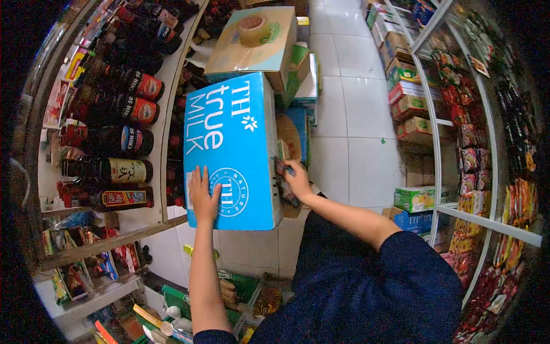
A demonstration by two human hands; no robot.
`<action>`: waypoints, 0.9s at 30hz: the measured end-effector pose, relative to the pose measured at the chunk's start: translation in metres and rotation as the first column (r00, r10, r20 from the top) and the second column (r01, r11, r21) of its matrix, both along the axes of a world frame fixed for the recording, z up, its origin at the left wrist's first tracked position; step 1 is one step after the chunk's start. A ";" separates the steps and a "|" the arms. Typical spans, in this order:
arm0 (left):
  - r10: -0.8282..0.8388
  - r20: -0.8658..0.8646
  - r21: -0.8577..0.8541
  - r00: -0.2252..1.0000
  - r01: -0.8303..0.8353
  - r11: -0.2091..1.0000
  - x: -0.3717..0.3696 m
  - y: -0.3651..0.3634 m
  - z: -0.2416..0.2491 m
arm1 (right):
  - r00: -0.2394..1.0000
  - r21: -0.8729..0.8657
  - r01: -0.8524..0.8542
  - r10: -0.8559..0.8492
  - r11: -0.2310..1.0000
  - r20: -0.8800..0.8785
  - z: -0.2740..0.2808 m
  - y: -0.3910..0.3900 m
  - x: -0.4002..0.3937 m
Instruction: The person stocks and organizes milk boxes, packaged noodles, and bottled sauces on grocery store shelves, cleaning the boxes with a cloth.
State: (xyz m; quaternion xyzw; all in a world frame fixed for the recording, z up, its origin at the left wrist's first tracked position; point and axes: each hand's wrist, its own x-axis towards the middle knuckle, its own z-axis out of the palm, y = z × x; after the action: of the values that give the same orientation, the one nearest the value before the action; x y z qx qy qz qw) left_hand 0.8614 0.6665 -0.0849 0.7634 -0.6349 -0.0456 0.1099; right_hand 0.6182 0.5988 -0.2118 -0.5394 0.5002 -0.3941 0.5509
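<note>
A blue "TH true MILK" carton (252,155) lies in front of me with its printed face up. My left hand (204,198) rests flat on that face near the lower left corner, fingers spread. At the carton's right side, my right hand (296,179) is closed round a small dark, slim object (288,168), its tip towards the carton's side. Its exact kind is too small and blurred to make out. A tan box (252,37) with a printed bowl sits just beyond the carton.
Shelves at the left hold dark sauce bottles (134,109). More cartons (415,106) line the right, behind a metal-framed rack (436,143) with hanging packets (470,149). A tiled floor aisle (344,86) runs between. Green crates (246,284) of goods stand near my feet.
</note>
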 end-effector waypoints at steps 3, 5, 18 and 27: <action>0.013 0.026 0.019 1.000 -0.014 1.000 -0.002 -0.001 0.003 | 0.994 0.162 -0.103 0.107 0.981 -0.014 0.018 -0.005 -0.007; 0.028 0.019 0.035 0.999 -0.029 0.999 -0.003 -0.001 0.003 | 0.992 -0.148 0.023 -0.004 0.989 0.130 0.025 -0.037 0.013; 0.050 -0.040 0.008 0.998 -0.050 0.999 -0.004 -0.001 0.010 | 0.975 -0.320 0.219 -0.191 0.922 0.117 -0.039 -0.191 0.055; 0.037 -0.014 0.016 0.999 -0.037 0.999 -0.003 0.000 0.008 | 0.992 -0.411 0.125 -0.127 0.903 0.022 0.027 -0.091 0.036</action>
State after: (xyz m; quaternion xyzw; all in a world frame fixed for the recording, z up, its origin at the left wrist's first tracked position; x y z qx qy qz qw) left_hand 0.8580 0.6667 -0.0774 0.7756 -0.6194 -0.0541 0.1093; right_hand 0.6543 0.5080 -0.1848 -0.6108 0.4414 -0.5238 0.3971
